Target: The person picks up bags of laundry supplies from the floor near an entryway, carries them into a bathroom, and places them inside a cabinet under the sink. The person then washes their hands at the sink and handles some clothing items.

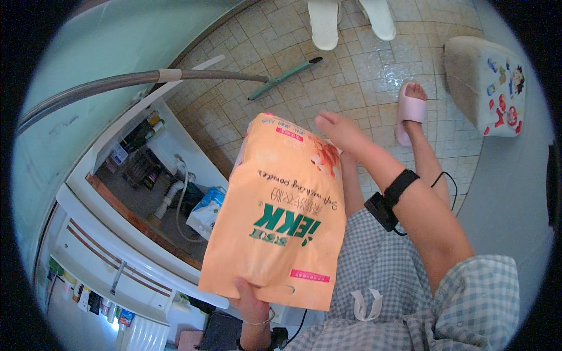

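Note:
A large orange plastic bag of washing powder (272, 184) spans the middle of the view, its print upside down to me. My left hand (251, 300) grips its near edge beside the handle slot, thumb on top; a bracelet circles that wrist. At the bag's far right corner is my right hand (340, 129), with fingers close together. Part of this hand is hidden, so I cannot tell whether it grips the bag. A black strap with a small device (388, 202) wraps my right forearm.
An open white cabinet (202, 158) at left holds a drain pipe (169, 199) and plastic packs. A green floor squeegee (285, 79) crosses the tiles. White slippers (324, 26) lie at the top, a cartoon-printed stool (465, 79) at right. Toiletries (94, 302) line the lower left.

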The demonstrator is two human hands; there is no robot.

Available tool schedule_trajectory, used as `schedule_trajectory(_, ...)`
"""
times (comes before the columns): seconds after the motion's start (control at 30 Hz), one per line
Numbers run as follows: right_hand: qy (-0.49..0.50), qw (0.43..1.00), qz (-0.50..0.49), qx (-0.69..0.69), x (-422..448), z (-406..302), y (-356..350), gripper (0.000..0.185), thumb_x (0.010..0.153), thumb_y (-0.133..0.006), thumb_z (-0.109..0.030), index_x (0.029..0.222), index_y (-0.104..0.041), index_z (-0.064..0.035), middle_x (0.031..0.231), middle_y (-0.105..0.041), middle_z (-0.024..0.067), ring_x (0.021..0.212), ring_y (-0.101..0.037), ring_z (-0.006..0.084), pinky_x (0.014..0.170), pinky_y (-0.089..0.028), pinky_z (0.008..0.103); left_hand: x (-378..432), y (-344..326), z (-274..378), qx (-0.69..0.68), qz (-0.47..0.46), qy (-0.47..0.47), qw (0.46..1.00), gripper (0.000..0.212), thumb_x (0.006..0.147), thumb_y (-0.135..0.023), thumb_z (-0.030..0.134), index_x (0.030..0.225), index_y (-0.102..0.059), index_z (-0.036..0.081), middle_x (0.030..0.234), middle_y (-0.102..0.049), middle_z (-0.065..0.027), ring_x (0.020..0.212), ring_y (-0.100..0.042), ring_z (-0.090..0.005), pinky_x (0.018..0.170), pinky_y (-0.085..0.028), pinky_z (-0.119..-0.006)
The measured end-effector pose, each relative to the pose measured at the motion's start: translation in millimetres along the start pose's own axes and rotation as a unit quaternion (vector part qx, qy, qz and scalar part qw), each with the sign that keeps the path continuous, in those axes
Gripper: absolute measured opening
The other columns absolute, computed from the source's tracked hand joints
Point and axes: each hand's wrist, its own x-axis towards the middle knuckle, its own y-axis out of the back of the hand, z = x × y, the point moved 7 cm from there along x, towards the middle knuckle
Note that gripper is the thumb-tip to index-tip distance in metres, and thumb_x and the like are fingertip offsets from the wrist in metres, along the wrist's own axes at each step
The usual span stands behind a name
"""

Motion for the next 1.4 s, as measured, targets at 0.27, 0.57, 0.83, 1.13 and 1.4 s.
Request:
schedule_trajectory(0.27,-0.109,0.958,-0.216,0.156,-22.3,11.4,-68.1,0.060,0.088,-0.022,-0.049,0.098,-0.060,-0.0033,0.096,-0.059,0.0064,0.091,-0.050,0.0130,0.083,-0.035,0.0267,-9.5,41.2,10.4,0.041,-0.005,-0.023,0.999,0.049,0.088,-0.042,0.027,0.124,-0.027,-0.002,0.119,-0.042,-0.0157,0.105,-0.047,-0.0252,0.086,-0.041,-0.036)
schedule_trajectory(0.57,0.054,0.981,-0.180,0.036,-79.6,-23.3,-74.1,0.065,0.085,-0.025,-0.053,0.086,-0.059,0.0018,0.092,-0.056,0.0181,0.091,-0.052,0.0306,0.081,-0.039,0.0357,0.1,100.5,-36.0,0.083,0.081,0.055,0.992,0.044,0.088,-0.043,0.030,0.116,-0.037,-0.003,0.107,-0.050,-0.0126,0.091,-0.053,-0.0199,0.076,-0.045,-0.031)
schedule_trajectory(0.83,0.061,0.982,-0.170,0.051,-88.3,-16.8,-95.0,0.062,0.086,-0.023,-0.051,0.078,-0.060,-0.0021,0.089,-0.055,0.0196,0.086,-0.052,0.0337,0.076,-0.040,0.0398,-3.3,104.9,-25.2,0.088,0.096,0.043,0.991,0.050,0.086,-0.045,0.035,0.121,-0.031,0.002,0.111,-0.047,-0.0115,0.095,-0.051,-0.0231,0.077,-0.046,-0.037)
schedule_trajectory(1.13,-0.008,0.996,-0.061,-0.071,-57.4,8.3,-94.6,0.046,0.088,-0.021,-0.037,0.114,-0.047,-0.0091,0.113,-0.048,0.0216,0.108,-0.044,0.0312,0.091,-0.033,0.0356,-16.5,59.6,-43.1,0.307,-0.049,-0.083,0.947,0.018,0.085,-0.046,0.013,0.092,-0.051,-0.002,0.072,-0.057,-0.0081,0.060,-0.054,-0.0158,0.056,-0.045,-0.028)
schedule_trajectory(1.4,-0.184,0.960,-0.160,0.139,-77.9,23.0,-125.1,0.066,0.080,-0.028,-0.060,0.133,-0.013,-0.0231,0.133,-0.026,0.0105,0.111,-0.036,0.0373,0.086,-0.029,0.0512,52.5,6.8,-69.5,0.168,-0.016,-0.008,0.986,0.022,0.086,-0.045,0.015,0.075,-0.053,-0.001,0.059,-0.055,-0.0060,0.051,-0.052,-0.0127,0.049,-0.042,-0.025)
